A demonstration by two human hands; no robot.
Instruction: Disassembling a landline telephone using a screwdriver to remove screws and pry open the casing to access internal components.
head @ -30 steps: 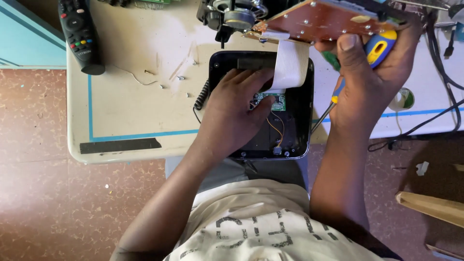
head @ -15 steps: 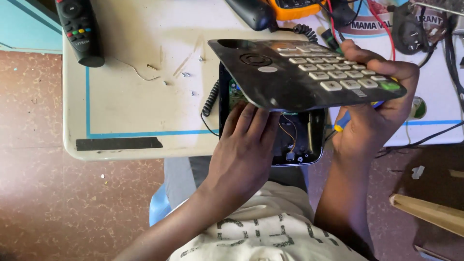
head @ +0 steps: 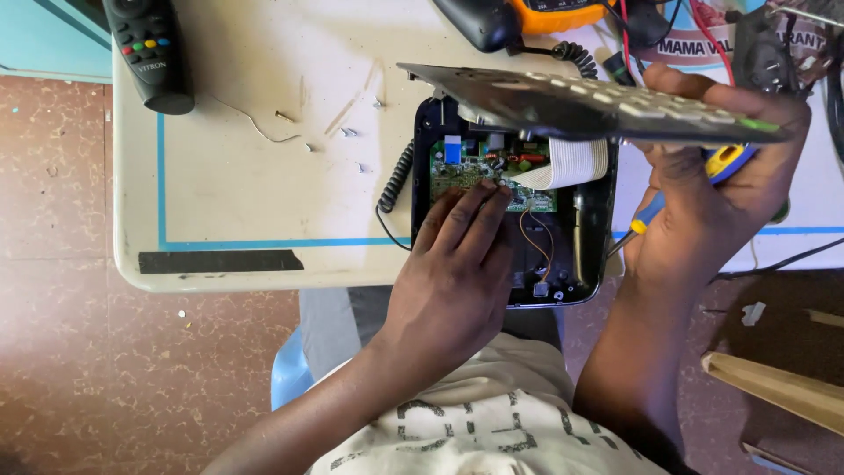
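Overhead, a person sat at a cream table (head: pixel 220 202) with an opened desk phone in front of them. The black phone base (head: pixel 589 255) lay flat at the table's near edge, its long axis running away from the person, far end pointing to the top of view. Inside showed a green circuit board (head: pixel 479 171) w/ a white ribbon cable (head: pixel 567 163) curving up to the lifted keypad cover (head: pixel 598 105).

The left hand (head: pixel 448 281) rested palm-down over the base, fingers (head: pixel 479 207) together and laid flat, tips touching the board's near edge; it clamped nothing. The right hand (head: pixel 712 202) was closed around the cover's right end, holding it raised and tilted over the base, keys facing up; the cover's long axis ran left-right, free end pointing left. The same hand also pinched a blue-yellow screwdriver (head: pixel 686 189), tip aimed down-left.

Judgement: to do this well, the cover should be kept high enough that the ribbon isn't pulled taut, and the fingertips should press the board lightly, away from solder points and the thin orange wire (head: pixel 532 237).

Nearby: a coiled cord (head: pixel 396 176) just left of the base, loose screws (head: pixel 347 132) on the table, a black remote (head: pixel 149 53) at far left, an orange multimeter (head: pixel 554 13) at top. Brown speckled floor (head: pixel 70 352) below.
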